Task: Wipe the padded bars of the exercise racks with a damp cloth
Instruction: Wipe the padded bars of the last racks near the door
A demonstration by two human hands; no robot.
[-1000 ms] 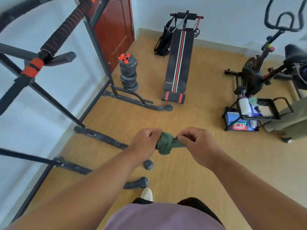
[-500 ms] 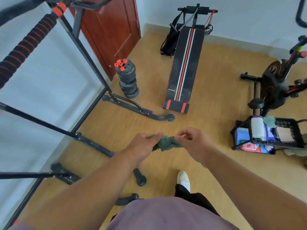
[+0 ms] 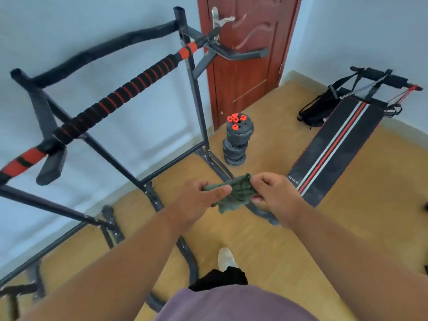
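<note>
A crumpled dark green cloth (image 3: 235, 193) hangs in front of me, held between both hands above the wooden floor. My left hand (image 3: 203, 199) pinches its left end between thumb and fingers. My right hand (image 3: 273, 193) grips its right end. Up and to the left, a black metal exercise rack (image 3: 194, 98) stands against the wall. Its padded bar (image 3: 120, 98), black foam with red rings, runs diagonally across the rack. A second black padded bar (image 3: 99, 54) curves behind it, nearer the wall.
A stack of black weight plates (image 3: 236, 144) with red caps stands by the brown door (image 3: 245, 56). A black sit-up bench (image 3: 335, 144) with red and white stripes lies at the right. The rack's floor feet (image 3: 261, 214) lie just beyond my hands. My white shoe (image 3: 225, 258) is below.
My view has turned left and up, bringing the rack's padded bars into full sight. Both hands still hold the green cloth, which now looks more spread out.
</note>
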